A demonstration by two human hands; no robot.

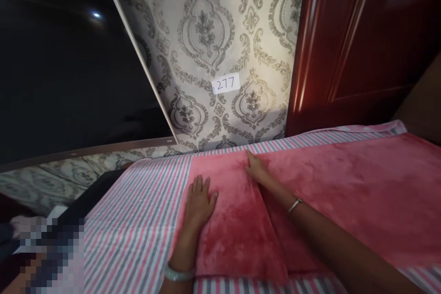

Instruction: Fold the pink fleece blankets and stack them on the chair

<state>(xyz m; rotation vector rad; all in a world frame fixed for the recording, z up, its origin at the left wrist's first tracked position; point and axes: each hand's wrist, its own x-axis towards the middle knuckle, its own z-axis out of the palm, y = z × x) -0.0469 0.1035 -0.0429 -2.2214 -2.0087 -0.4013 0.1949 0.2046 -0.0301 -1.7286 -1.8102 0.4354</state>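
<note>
A soft, plush pink blanket (347,193) lies spread over a striped sheet (131,225) of pink, grey and white, with a raised fold running from its far edge toward the near side. Its color is blotchy, shifting from rose to deeper red. The person's left hand (200,202) lies open and flat on the blanket, fingers spread, just left of the fold. The right hand (258,170) reaches to the far end of the fold, its fingers together against the ridge (whether they pinch the cloth is hard to tell). A pale bangle (179,273) circles the left wrist, and a thin silver bracelet (295,205) circles the right.

Beyond the sheet rise grey patterned wallpaper (206,32), bearing a paper label (225,83) marked 277, and a dark red wooden door (344,41) to the far right. The far left is too dark to make out, and the near left corner is pixelated.
</note>
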